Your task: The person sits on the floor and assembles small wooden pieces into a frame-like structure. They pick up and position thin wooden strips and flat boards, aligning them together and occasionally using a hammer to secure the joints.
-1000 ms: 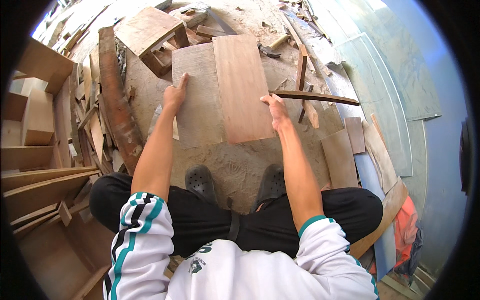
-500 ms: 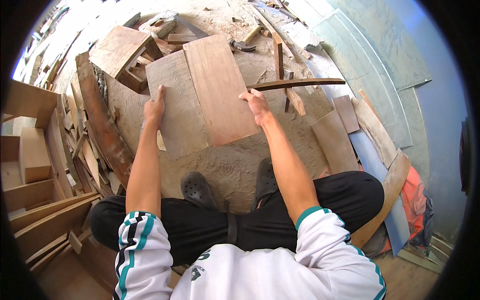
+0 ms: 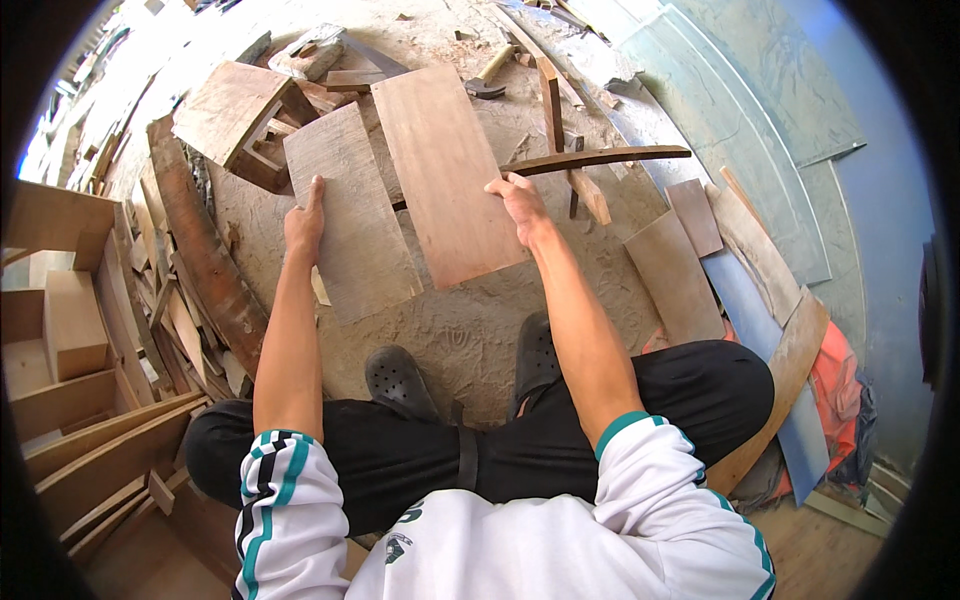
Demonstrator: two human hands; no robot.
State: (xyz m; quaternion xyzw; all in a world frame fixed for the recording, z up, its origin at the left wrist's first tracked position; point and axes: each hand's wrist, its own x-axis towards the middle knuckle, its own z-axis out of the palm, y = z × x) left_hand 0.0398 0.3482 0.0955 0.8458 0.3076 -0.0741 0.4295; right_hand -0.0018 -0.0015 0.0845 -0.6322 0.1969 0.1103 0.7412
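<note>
My left hand (image 3: 305, 222) grips the left edge of a greyish-brown thin wooden board (image 3: 350, 215), thumb on its face. My right hand (image 3: 519, 206) is closed on the right edge of a second, pinker wooden board (image 3: 447, 180), with the thumb on top. The two boards are held side by side above the ground, with a narrow gap between them. The fingers behind both boards are hidden. Beyond the pinker board, a curved dark wooden strip (image 3: 610, 158) lies across other wood pieces and passes partly behind that board.
A box-like wooden piece (image 3: 225, 110) stands at the far left, and a hammer (image 3: 489, 76) lies beyond the boards. Wooden offcuts and frames (image 3: 75, 325) crowd my left. Loose panels (image 3: 672, 275) and glass sheets (image 3: 740, 130) lie at the right.
The two boards, which touched or overlapped along their inner edges, have come apart, leaving a gap. My left hand has shifted slightly left, my right hand slightly right.
</note>
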